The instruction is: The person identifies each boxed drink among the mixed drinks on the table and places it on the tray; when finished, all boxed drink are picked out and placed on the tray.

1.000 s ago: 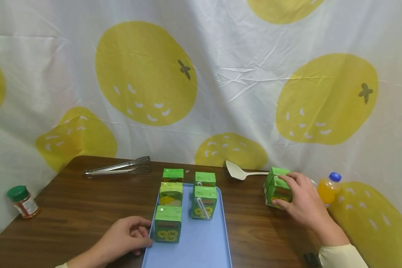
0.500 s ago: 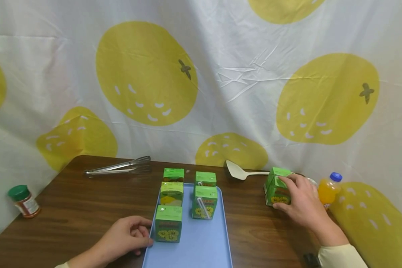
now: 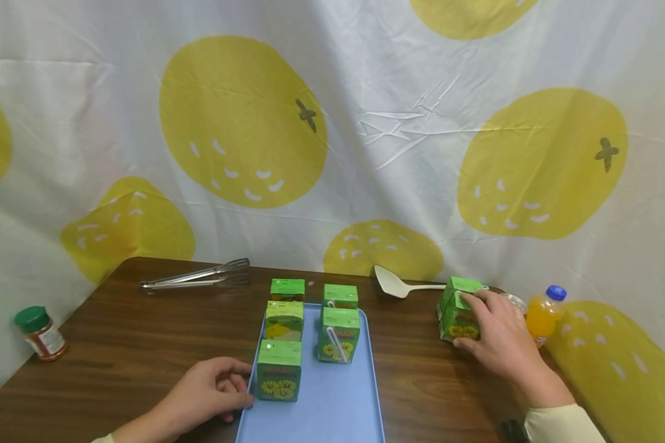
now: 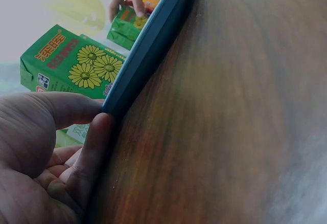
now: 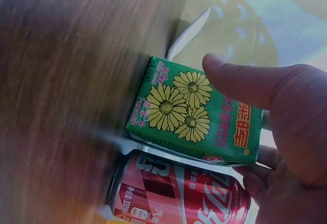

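Note:
My left hand (image 3: 213, 391) pinches the left rim of a light blue tray (image 3: 338, 406) between thumb and finger. Two rows of green drink cartons, among them a sunflower-print carton (image 3: 279, 372) and a pear-print carton (image 3: 284, 326), stand upright along the tray. Off to the right, my right hand (image 3: 504, 335) holds another flower-print drink carton (image 5: 179, 109) on the table, thumb across its printed face and fingers at its far side. Directly behind that carton stands one more green carton (image 3: 463, 284). Part of the held carton is hidden by the hand.
Beside the held carton is a red soda can (image 5: 179, 193); an orange juice bottle (image 3: 543, 314) stands further right. A white spatula (image 3: 390, 283) and metal tongs (image 3: 199, 277) lie at the back. A green-lidded spice jar (image 3: 40, 335) is at the left edge.
The right hand shifts slightly rightward around its carton, and its thumb settles a little lower on the front face. The left hand, tray and tray cartons stay put.

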Motion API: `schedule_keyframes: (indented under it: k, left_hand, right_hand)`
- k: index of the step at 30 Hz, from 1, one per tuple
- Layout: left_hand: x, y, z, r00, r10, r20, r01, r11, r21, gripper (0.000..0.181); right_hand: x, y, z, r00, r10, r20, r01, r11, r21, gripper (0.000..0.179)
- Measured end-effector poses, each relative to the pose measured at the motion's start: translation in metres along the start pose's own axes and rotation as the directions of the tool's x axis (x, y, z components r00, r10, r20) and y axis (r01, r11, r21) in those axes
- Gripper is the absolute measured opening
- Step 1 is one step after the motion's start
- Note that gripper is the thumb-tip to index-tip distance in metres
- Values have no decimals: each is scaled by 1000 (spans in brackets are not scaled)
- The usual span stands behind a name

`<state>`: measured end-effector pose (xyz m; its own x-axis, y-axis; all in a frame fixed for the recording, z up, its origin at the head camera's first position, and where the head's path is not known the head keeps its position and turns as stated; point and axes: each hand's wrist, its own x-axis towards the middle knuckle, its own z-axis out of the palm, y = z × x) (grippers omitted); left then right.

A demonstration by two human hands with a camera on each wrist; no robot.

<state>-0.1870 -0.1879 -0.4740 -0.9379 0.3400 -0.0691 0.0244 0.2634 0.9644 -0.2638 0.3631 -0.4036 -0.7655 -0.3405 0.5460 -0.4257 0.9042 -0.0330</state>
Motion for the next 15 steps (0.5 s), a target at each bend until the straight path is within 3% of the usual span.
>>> schedule_keyframes:
  k: [15]
  left_hand:
    - [-1, 1, -2, 1000, 5, -1, -5, 999, 38, 52]
  right_hand:
    - [0, 0, 4, 998, -37, -59, 35, 999, -29, 90]
